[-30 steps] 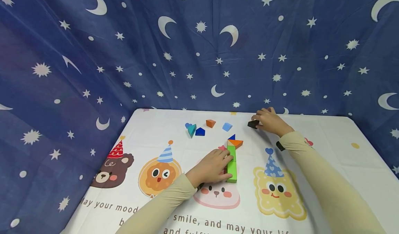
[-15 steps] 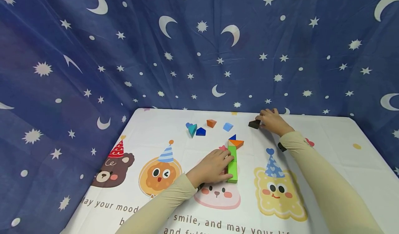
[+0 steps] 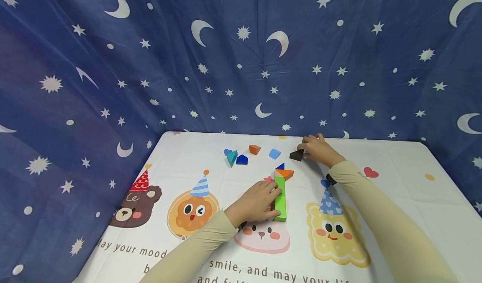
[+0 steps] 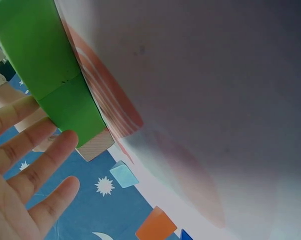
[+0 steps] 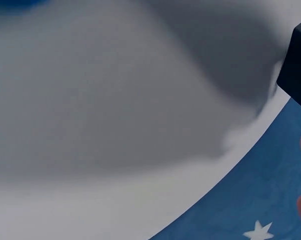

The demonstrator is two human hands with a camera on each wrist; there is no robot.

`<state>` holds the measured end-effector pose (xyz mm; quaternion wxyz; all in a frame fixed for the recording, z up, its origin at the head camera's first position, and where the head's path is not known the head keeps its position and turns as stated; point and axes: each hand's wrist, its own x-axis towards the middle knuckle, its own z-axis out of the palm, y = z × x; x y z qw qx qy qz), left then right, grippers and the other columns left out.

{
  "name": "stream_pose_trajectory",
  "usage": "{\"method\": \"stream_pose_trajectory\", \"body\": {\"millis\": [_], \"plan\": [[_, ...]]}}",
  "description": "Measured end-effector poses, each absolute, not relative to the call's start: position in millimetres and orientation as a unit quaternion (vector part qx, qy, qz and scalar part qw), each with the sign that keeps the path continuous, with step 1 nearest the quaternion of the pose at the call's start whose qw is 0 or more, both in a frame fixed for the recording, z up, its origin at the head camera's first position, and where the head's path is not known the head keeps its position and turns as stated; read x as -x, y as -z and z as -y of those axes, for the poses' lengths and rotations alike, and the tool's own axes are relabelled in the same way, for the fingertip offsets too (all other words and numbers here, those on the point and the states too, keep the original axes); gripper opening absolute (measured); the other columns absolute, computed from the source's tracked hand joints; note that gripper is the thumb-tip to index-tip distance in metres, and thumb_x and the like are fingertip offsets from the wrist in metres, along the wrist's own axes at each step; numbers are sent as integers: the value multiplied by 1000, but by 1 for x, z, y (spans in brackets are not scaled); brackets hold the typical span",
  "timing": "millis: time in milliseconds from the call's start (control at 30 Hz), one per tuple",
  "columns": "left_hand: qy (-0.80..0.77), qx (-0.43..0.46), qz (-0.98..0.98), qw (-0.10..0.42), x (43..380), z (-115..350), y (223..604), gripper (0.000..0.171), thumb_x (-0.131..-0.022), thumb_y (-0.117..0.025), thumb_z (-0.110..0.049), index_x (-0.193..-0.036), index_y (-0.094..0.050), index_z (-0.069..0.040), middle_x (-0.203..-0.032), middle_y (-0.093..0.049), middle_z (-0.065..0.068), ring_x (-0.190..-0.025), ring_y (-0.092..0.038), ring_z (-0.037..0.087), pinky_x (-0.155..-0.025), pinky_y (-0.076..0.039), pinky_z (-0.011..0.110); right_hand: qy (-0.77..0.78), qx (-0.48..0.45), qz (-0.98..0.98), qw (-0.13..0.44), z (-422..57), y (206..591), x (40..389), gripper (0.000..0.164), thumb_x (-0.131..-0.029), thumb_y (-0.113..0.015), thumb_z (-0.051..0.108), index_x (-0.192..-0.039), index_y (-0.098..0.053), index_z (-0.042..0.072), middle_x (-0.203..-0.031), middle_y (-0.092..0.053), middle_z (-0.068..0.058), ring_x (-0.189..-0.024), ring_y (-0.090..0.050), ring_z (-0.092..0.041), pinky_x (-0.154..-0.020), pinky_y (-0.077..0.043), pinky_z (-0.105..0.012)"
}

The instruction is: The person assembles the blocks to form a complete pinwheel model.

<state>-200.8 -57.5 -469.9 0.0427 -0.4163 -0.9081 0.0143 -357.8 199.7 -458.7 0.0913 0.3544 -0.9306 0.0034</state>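
Some room separates black block (image 3: 296, 155) from table edge (image 3: 260, 136).

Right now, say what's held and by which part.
The right hand holds the black block by its right end; the left hand only touches the green blocks.

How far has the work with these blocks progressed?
Apparently done: two green blocks lie end to end, an orange piece at their far end. In hand: the right hand holds a black block; the left hand touches the green blocks. Perhaps left: four loose blocks, teal, orange, two blue.
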Motion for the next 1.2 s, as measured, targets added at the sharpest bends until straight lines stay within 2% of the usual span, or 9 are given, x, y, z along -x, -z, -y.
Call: {"method": "stream_pose_trajectory", "body": {"millis": [467, 833, 1200], "plan": [[-11, 419, 907, 45, 200, 57, 470, 58, -90, -48, -56, -130, -48, -15, -130, -51, 3, -121, -49, 18, -110, -35, 32, -23, -404, 910, 93, -161, 459, 356, 25, -72, -80, 12, -95, -73, 19, -93, -63, -5, -90, -60, -23, -83, -39, -48], [-11, 426, 902, 67, 201, 59, 472, 57, -89, -50, -56, -128, -50, -15, -126, -52, 2, -116, -51, 17, -107, -36, 30, -20, -452, 887, 96, -144, 459, 354, 27, -72, -78, 5, -95, -73, 20, -96, -64, -3, -94, -58, -21, -87, -40, -49], [-14, 423, 904, 58, 201, 59, 471, 57, -90, -49, -56, -129, -49, -15, -127, -52, 2, -118, -50, 17, -108, -36, 31, -19, -426, 903, 47, -145, 451, 351, 39, -73, -78, 5, -110, -69, 15, -106, -65, -7, -103, -58, -25, -90, -39, -52]]}}
